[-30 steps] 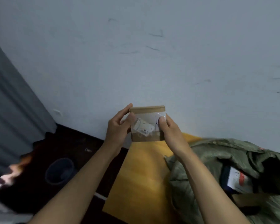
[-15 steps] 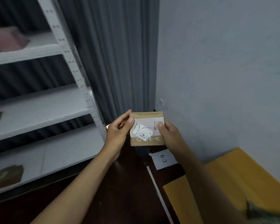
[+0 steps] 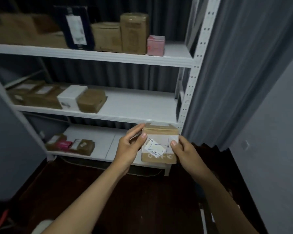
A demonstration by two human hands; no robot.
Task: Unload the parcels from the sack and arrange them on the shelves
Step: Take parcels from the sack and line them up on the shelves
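Observation:
A small brown cardboard parcel (image 3: 160, 146) with a white label and pen marks is held in front of me by both hands. My left hand (image 3: 129, 146) grips its left side, thumb on the label. My right hand (image 3: 184, 152) grips its right side, thumb on the label too. Behind it stands a white metal shelf unit (image 3: 135, 59) with three visible levels. The parcel hangs in front of the lowest shelf's right end. The sack is out of view.
Brown boxes, a dark parcel (image 3: 75, 27) and a pink box (image 3: 156, 45) fill the top shelf. The middle shelf (image 3: 139, 108) holds brown parcels and a white box (image 3: 71, 97) at its left. The lowest shelf has small parcels (image 3: 71, 144) at left. Grey curtain (image 3: 235, 73) hangs right; the floor is dark.
My view has swung left from the wall and sack to the shelf unit. Both hands keep the same hold on the parcel.

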